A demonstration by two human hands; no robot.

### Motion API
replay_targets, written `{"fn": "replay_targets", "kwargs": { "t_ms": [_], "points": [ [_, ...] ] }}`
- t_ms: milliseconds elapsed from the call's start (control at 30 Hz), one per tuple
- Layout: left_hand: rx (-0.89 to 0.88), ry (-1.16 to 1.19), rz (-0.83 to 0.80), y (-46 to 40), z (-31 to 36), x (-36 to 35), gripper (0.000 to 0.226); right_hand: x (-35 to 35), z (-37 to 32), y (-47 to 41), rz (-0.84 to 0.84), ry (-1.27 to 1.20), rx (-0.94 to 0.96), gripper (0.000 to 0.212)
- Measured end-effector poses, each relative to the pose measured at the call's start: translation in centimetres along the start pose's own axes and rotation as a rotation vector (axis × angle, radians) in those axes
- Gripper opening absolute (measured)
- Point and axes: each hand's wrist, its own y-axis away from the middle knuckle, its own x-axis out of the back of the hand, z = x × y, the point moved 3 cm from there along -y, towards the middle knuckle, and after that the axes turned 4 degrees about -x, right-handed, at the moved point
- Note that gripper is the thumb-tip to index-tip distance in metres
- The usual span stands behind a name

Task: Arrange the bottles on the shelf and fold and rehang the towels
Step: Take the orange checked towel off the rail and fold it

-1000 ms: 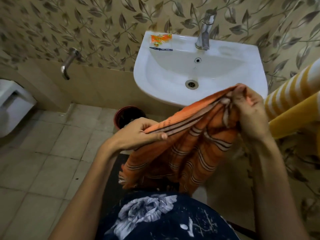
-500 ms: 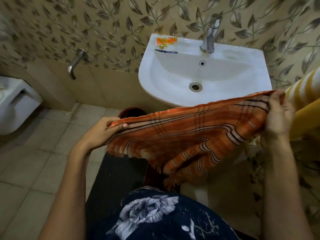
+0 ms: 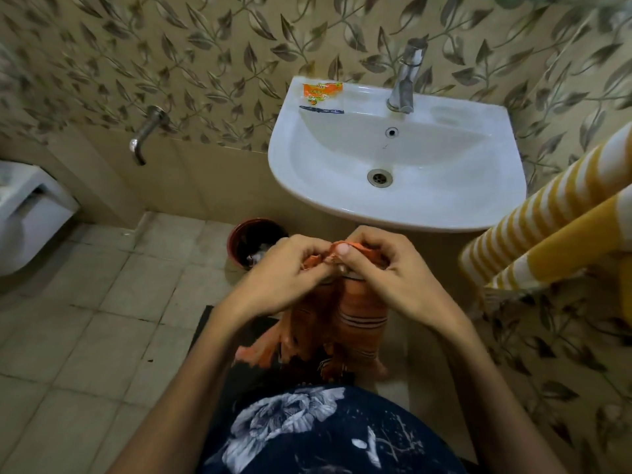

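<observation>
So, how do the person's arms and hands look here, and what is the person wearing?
Both forearms are bare, with no sleeves in view. The left hand and the right hand wear no gloves, and no rings, watch or bracelets show. The fingernails are short and unpainted. Lower down, the person wears a dark navy garment printed with white flowers.

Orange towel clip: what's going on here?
A person stands at the white sink, gripping the orange striped towel with both hands. The left hand and right hand pinch its top edges together, so it hangs doubled below. A yellow striped towel hangs on the right.
</observation>
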Motion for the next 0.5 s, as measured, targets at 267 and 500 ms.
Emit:
{"fn": "replay_targets", "kwargs": {
  "t_ms": [267, 500],
  "points": [
    [-0.215, -0.011, 0.13, 1.0, 2.4, 1.6, 0.025, -0.7, 2.2, 0.2, -0.203, -0.197, -0.103, 0.054],
    [-0.094, 0.027, 0.378, 1.7, 1.6, 4.5, 0.02, -0.2, 5.0, 1.2, -0.198, -0.262, -0.156, 0.043]
  ]
}}
